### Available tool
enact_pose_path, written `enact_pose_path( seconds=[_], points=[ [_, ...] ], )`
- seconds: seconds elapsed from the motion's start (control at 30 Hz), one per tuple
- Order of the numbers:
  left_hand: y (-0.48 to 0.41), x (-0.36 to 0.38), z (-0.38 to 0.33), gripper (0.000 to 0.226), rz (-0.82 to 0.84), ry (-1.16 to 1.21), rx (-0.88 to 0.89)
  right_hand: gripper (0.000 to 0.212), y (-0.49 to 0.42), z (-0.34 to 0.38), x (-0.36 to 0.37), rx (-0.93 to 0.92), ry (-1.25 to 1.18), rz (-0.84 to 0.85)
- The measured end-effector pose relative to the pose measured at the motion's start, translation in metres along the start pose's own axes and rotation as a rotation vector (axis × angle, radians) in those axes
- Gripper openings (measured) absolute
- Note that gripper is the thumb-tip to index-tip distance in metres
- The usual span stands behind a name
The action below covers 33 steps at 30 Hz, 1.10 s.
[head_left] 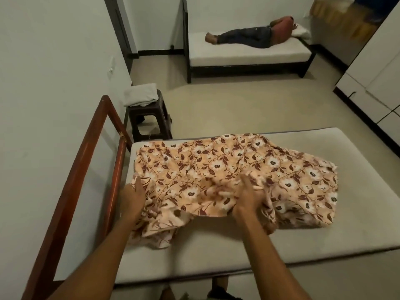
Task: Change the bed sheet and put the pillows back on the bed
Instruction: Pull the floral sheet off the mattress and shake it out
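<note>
The left hand (132, 197) rests straight-fingered against the sheet's (238, 165) edge, seemingly steadying it. The right hand (249, 199) grips a bunched fold, probably to spread it. The sheet lies crumpled on the bare mattress (216, 252).

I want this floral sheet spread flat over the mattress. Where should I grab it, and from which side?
Probably grip the floral sheet by its near edge, hands wide apart, coming from the mattress's near side. Its slack is heaped between the left hand and right hand; the far part lies flatter.
</note>
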<state>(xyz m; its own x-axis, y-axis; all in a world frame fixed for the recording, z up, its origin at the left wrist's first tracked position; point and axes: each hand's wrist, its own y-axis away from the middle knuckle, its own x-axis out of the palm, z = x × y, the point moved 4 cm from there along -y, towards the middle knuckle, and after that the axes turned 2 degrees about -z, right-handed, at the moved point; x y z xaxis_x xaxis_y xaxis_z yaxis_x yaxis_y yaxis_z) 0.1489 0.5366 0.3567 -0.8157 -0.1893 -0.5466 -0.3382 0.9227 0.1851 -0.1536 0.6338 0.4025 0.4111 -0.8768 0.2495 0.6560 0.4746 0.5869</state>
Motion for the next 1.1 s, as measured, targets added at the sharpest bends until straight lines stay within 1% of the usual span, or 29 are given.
enact_pose_path(
  seconds=[0.07,0.1,0.17,0.23,0.3,0.37,0.43,0.47,0.5,0.57,0.63,0.7,0.73,0.77,0.8,0.87,0.97,1.0,1.03,1.1],
  points=[
    [0.006,0.018,-0.011,0.055,0.039,0.041,0.0,0.025,0.002,-0.023,0.005,0.015,0.044,-0.022],
    [0.01,0.027,-0.018,0.053,0.06,0.049,0.0,0.029,0.006,-0.038,0.007,0.032,0.088,-0.005],
    [0.019,0.048,-0.026,0.05,0.114,0.059,-0.003,0.033,0.016,-0.071,0.017,0.122,0.122,0.065],
    [0.029,0.067,-0.032,0.055,0.178,0.043,0.021,0.036,0.03,-0.094,0.03,0.191,0.111,0.14],
    [0.039,0.079,-0.036,0.066,0.224,0.065,0.026,0.032,0.039,-0.102,0.04,0.194,0.085,0.171],
    [0.045,0.082,-0.038,0.07,0.222,0.181,-0.011,0.028,0.043,-0.1,0.049,0.235,0.046,0.189],
    [0.048,0.083,-0.041,0.074,0.251,0.268,-0.044,0.032,0.044,-0.098,0.053,0.346,0.0,0.226],
    [0.05,0.082,-0.042,0.08,0.267,0.259,-0.028,0.034,0.044,-0.098,0.053,0.407,-0.015,0.239],
    [0.05,0.082,-0.041,0.08,0.272,0.234,0.007,0.036,0.042,-0.1,0.054,0.457,-0.036,0.251],
    [0.049,0.082,-0.042,0.058,0.24,0.16,0.113,0.039,0.039,-0.105,0.052,0.537,-0.07,0.268],
    [0.049,0.081,-0.045,0.039,0.205,0.12,0.213,0.046,0.039,-0.105,0.051,0.588,-0.102,0.269],
    [0.05,0.081,-0.046,0.024,0.211,0.089,0.249,0.054,0.035,-0.101,0.049,0.625,-0.145,0.254],
    [0.048,0.08,-0.046,0.023,0.209,0.064,0.26,0.052,0.03,-0.098,0.048,0.641,-0.154,0.253],
    [0.044,0.082,-0.043,0.032,0.199,0.049,0.256,0.049,0.024,-0.096,0.046,0.658,-0.176,0.238],
    [0.04,0.08,-0.042,0.043,0.197,0.034,0.241,0.048,0.02,-0.089,0.043,0.665,-0.223,0.221],
    [0.033,0.077,-0.042,0.052,0.193,0.038,0.229,0.053,0.001,-0.082,0.032,0.671,-0.333,0.141],
    [0.025,0.066,-0.044,0.05,0.167,0.069,0.225,0.05,-0.025,-0.059,0.005,0.505,-0.376,0.19],
    [0.022,0.06,-0.044,0.046,0.148,0.076,0.223,0.052,-0.036,-0.053,-0.002,0.42,-0.333,0.234],
    [0.019,0.054,-0.043,0.043,0.129,0.069,0.206,0.057,-0.04,-0.043,-0.01,0.36,-0.297,0.222],
    [0.009,0.044,-0.035,0.048,0.097,0.049,0.164,0.07,-0.061,-0.025,-0.03,0.361,-0.323,0.035]
  ],
)
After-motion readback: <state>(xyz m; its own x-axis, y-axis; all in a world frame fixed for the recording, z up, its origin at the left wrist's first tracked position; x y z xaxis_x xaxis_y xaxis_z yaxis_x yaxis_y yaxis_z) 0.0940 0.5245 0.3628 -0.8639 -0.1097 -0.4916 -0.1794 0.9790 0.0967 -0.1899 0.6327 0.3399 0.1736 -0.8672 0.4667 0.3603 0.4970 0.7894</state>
